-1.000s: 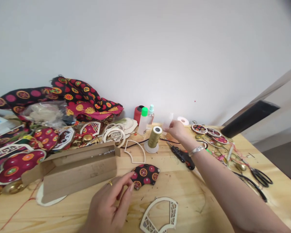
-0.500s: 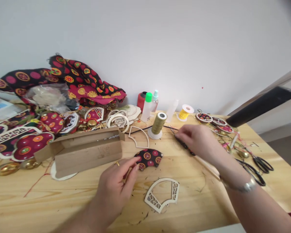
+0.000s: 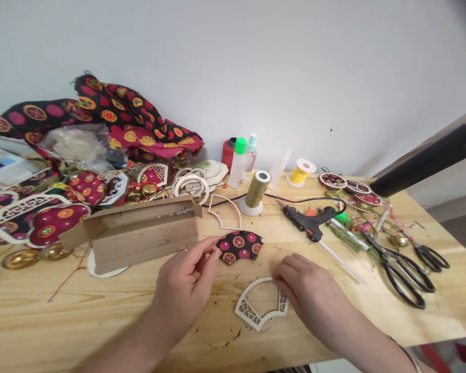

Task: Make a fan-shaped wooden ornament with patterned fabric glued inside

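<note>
A fan-shaped patterned fabric piece point(image 3: 240, 247), black with red dots and orange rings, lies in front of me. My left hand point(image 3: 189, 277) pinches its left end between thumb and fingers. Nearer to me, a fan-shaped wooden frame point(image 3: 248, 312) with lattice ends rests on the table. The closed fingers of my right hand point(image 3: 305, 287) are on its upper right corner, which they partly cover. Beyond that hand, a black glue gun point(image 3: 308, 221) lies on its side, a clear glue stick point(image 3: 343, 261) poking out behind it.
An open cardboard box point(image 3: 147, 243) stands at the left, before piled fabric point(image 3: 131, 111) and finished ornaments point(image 3: 57, 223). Thread spool point(image 3: 258, 189), thin wooden outline point(image 3: 227, 212) and bottles point(image 3: 238, 160) are behind. Scissors point(image 3: 401, 274) lie right; the cord point(image 3: 287, 199) runs across the back.
My right hand has let go of the glue gun and come down toward me to the wooden frame. The left hand stays at the fabric piece. The view has shifted slightly.
</note>
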### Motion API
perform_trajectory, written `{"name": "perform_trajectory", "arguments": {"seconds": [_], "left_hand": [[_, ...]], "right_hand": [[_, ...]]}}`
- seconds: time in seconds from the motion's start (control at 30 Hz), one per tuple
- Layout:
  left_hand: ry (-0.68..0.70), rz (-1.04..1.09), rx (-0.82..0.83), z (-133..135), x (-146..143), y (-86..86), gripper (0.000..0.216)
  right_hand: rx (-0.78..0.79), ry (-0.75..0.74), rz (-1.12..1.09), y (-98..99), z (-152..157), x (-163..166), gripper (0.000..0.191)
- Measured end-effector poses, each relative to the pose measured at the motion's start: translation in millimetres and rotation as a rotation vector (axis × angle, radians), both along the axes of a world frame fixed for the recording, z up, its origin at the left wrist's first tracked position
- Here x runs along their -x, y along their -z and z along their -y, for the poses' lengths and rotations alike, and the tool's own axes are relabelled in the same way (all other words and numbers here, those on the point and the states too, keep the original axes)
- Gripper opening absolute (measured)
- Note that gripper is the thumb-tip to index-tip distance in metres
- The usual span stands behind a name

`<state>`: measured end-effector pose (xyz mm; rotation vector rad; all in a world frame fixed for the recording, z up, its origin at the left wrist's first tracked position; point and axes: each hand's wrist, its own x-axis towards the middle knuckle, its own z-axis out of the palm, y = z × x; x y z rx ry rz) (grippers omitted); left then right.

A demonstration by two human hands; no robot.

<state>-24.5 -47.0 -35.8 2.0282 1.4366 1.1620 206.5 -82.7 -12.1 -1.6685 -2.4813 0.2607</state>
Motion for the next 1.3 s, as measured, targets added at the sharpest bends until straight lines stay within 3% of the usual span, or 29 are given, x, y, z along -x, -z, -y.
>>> {"name": "perform_trajectory", "arguments": {"seconds": [0.17,0.43,0.67,0.87,1.3], "left_hand": [[0.035,0.003,-0.021,-1,-1,-2.5,0.019],[0.177,0.022,-0.055,2,0,-8.4,0.022],[0.135,-0.288,-0.166,-8,3,-26.8,0.036],[0.123,-0.495,-0.108,-21,1,-10.8,0.053],[0.141,-0.553,-0.027,-21,6,-4.8,0.065]], "right_hand": [[-0.109,-0.066,0.050,9.3,1,-2,0.021],[-0.161,0.045,-0.137,-20.7,-23,6,0.016],[-0.116,0.133,-0.027,-23.4,-61,20,0.019],[-0.033,0.100,-0.048,-11.9,-74,23,0.016],[-0.197,-0.041,-0.136,4.4,-75,18,0.018]]}}
